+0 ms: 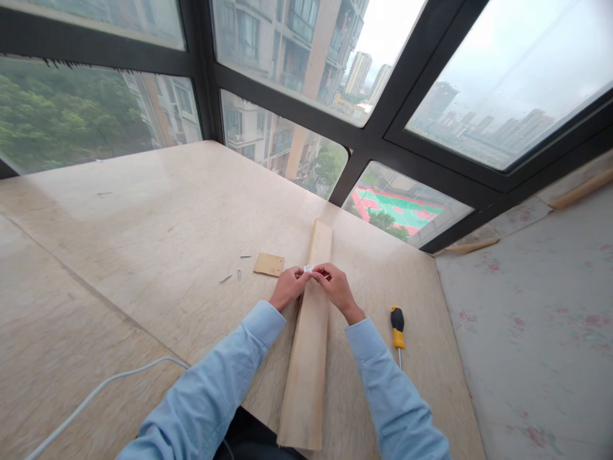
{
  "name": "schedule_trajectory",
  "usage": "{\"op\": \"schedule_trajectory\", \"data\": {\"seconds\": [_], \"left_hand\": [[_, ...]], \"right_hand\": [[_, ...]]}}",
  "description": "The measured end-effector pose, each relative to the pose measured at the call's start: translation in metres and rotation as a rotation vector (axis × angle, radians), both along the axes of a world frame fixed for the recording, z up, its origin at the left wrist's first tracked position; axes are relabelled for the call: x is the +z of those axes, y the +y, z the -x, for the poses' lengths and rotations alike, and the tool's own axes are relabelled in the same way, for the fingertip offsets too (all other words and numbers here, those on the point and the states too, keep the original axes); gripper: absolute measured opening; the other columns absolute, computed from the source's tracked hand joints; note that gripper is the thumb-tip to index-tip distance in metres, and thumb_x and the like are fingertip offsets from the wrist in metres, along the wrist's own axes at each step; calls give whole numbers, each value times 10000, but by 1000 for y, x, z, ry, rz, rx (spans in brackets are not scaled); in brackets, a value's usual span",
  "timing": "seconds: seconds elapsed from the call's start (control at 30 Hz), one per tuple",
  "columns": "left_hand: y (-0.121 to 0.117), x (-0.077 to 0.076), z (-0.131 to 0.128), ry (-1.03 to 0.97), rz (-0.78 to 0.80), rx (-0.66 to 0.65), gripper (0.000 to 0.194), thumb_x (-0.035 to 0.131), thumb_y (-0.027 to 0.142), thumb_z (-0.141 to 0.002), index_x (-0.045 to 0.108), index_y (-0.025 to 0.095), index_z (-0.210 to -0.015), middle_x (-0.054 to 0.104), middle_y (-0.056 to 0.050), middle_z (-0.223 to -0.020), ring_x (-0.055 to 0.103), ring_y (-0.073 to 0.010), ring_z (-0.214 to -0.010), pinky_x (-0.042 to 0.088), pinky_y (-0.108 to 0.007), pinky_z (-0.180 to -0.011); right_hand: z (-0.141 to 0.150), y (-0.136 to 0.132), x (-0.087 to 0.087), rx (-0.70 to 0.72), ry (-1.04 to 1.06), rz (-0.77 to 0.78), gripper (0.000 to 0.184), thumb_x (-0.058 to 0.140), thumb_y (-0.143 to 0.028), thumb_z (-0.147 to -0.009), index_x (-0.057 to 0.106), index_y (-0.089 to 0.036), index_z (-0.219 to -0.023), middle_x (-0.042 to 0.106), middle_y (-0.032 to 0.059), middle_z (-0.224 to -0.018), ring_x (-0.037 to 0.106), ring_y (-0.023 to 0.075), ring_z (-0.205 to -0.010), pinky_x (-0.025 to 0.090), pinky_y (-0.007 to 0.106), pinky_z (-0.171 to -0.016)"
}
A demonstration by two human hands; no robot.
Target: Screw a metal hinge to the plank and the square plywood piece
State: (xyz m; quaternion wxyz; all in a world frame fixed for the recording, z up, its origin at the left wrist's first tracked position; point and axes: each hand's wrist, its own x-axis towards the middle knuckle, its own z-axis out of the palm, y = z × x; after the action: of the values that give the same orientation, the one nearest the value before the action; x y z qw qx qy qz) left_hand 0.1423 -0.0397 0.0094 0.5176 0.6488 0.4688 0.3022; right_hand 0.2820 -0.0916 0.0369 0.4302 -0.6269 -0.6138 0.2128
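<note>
A long wooden board (311, 345) lies lengthwise before me. Over its upper half, my left hand (288, 286) pinches a small silver metal piece (308, 268) that seems to have holes in it. My right hand (335, 287) meets it from the other side, thumb and finger closed at the metal piece's edge; whether they also grip something smaller cannot be made out. Left of the board lies a small flat wooden piece (269, 264) with a hole near its edge. Several screws (225, 279) are scattered beside that piece.
A yellow and black screwdriver (397, 327) lies to the right of the board, shaft toward me. A white cable (110, 382) curves across the lower left. Dark window frames (287, 121) bound the marble-like surface (143, 223) at the back, and a flowered wall (536, 332) stands at right.
</note>
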Motion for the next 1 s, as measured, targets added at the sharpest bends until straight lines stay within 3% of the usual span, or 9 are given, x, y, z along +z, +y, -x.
{"op": "schedule_trajectory", "data": {"seconds": [0.43,0.63,0.77,1.0], "left_hand": [[0,-1,0,-62,-7,-7,413,479,506,-796,607,135,-667,513,16,-541,490,-125,-535,340,-222,-485],[-2,2,1,-47,-13,-13,363,505,466,-785,617,133,-694,523,19,-531,502,-125,-527,330,-225,-498],[-2,2,2,-49,-7,-24,330,533,436,-777,639,124,-756,559,7,-552,516,-129,-527,334,-227,-506],[-1,1,1,10,-29,36,204,551,306,-764,642,125,-781,615,-21,-610,540,-138,-568,347,-232,-545]], "right_hand": [[2,-6,9,14,-197,-15,206,517,-370,-919,662,-224,-905,713,47,-882,665,175,-656,493,294,-640],[6,-10,19,-52,14,-39,205,544,-392,-897,613,-201,-876,690,34,-811,700,181,-655,503,272,-596],[9,-9,20,-74,125,-42,212,584,-407,-869,594,-196,-856,694,38,-791,700,195,-730,521,290,-649],[7,-10,-9,-132,362,72,316,585,-499,-842,582,-183,-820,699,62,-824,675,189,-748,529,304,-665]]}}
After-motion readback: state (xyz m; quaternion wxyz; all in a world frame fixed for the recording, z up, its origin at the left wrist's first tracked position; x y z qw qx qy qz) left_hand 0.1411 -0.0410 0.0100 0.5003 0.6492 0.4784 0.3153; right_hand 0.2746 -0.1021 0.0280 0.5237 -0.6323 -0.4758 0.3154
